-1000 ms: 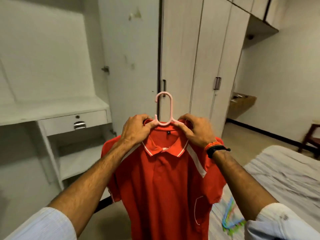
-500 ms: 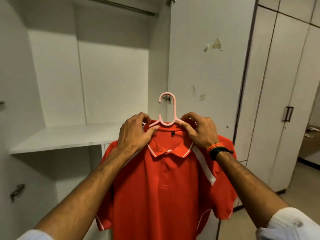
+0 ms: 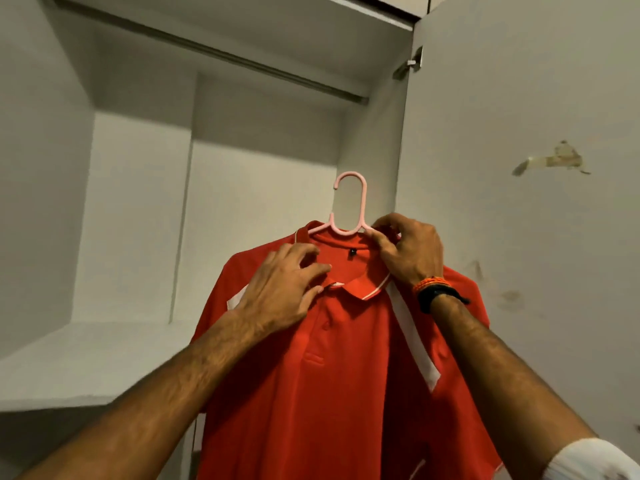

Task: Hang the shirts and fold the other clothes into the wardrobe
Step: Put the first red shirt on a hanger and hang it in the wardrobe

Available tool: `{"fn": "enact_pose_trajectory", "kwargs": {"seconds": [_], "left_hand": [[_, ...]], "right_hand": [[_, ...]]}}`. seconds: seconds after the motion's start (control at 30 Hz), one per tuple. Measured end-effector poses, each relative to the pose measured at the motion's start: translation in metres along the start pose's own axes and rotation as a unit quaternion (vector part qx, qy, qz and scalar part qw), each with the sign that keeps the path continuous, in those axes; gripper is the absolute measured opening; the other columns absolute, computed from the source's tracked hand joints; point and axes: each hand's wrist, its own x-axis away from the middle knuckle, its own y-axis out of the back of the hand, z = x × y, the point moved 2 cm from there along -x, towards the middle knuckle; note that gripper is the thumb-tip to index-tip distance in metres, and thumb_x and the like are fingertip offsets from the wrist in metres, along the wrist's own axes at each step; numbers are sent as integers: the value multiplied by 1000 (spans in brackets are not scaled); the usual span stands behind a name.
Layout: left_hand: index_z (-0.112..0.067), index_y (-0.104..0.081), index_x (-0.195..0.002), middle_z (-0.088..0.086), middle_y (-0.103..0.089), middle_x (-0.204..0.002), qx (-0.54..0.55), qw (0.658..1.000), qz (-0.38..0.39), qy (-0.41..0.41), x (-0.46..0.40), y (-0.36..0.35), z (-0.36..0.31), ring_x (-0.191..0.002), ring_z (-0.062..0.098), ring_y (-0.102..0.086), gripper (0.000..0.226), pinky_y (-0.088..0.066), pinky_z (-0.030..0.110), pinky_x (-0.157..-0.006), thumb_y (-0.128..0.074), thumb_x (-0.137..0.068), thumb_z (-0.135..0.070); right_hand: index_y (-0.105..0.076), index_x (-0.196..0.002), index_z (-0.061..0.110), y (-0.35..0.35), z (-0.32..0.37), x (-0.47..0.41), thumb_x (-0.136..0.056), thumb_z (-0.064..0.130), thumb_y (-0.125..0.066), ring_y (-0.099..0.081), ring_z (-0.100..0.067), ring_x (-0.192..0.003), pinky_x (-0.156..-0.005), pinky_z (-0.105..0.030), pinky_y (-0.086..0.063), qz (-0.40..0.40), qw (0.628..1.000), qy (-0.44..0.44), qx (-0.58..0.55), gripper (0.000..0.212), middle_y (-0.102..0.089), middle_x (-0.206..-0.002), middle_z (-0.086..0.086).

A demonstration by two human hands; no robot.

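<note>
Wardrobe shelf [image 3: 86,358] at far left, bare where visible. Rail [image 3: 221,51] high in the compartment, running from upper left down to the right-hand wall.

Left hand [image 3: 280,296] lying flat on the red shirt [image 3: 329,393] at the collar, fingers spread and relaxed, gripping nothing. Shirt draped on the pink hanger [image 3: 349,209], held in the air in front of the open compartment, not yet hung.

Right hand [image 3: 408,251] pinched shut on the hanger's right shoulder together with collar fabric; carrying the load.

Key relation: hook points upward, well below the rail. Rail up and to the left of the right hand. Hook apparently opens left. Judged next: raise and drop over rail.

Wardrobe door [image 3: 519,202] at right, scuffed.
</note>
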Motion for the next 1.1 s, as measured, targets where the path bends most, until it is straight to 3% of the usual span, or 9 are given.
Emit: {"fn": "enact_pose_trajectory", "kwargs": {"seconds": [0.27,0.43,0.63,0.8,1.1], "left_hand": [[-26,-46,-141,1,-32,-152,-78,996,20,34,-115,-76,86,-133,23,-37,55,-38,40,-104,-59,-90,-43],[-26,-46,-136,-1,-33,-150,-104,994,-7,26,-185,-107,149,-129,23,-40,51,-39,39,-103,-58,-90,-44],[-27,-46,-134,-3,-37,-146,-103,994,-42,-10,-247,-155,221,-127,20,-42,49,-39,38,-104,-57,-90,-45],[-27,-45,-134,-3,-40,-143,-61,995,-72,-32,-301,-206,277,-124,19,-43,52,-40,40,-103,-58,-88,-48],[-25,-42,-133,-5,-39,-143,-6,988,-135,-68,-399,-270,330,-122,20,-44,52,-41,40,-101,-58,-88,-46]], "right_hand": [[-74,-97,25,-95,-30,-139,-85,47,-69,-67,-28,-87,-69,-32,-49,-51,997,51,18,25,-74,-91,-1],[-72,-98,25,-143,-34,-220,-88,42,-67,-65,-29,-86,-63,-27,-38,-72,991,98,57,20,-72,-91,-3],[-70,-98,26,-207,-44,-288,-89,41,-64,-63,-28,-83,-67,-35,-51,-100,980,116,129,19,-70,-88,-3],[-71,-100,27,-258,-55,-343,-90,41,-62,-63,-30,-92,-66,-32,-41,-122,969,108,185,19,-70,-95,-5],[-72,-103,28,-302,-82,-435,-93,40,-60,-62,-27,-87,-68,-32,-46,-160,939,119,279,20,-70,-96,-5]]}}
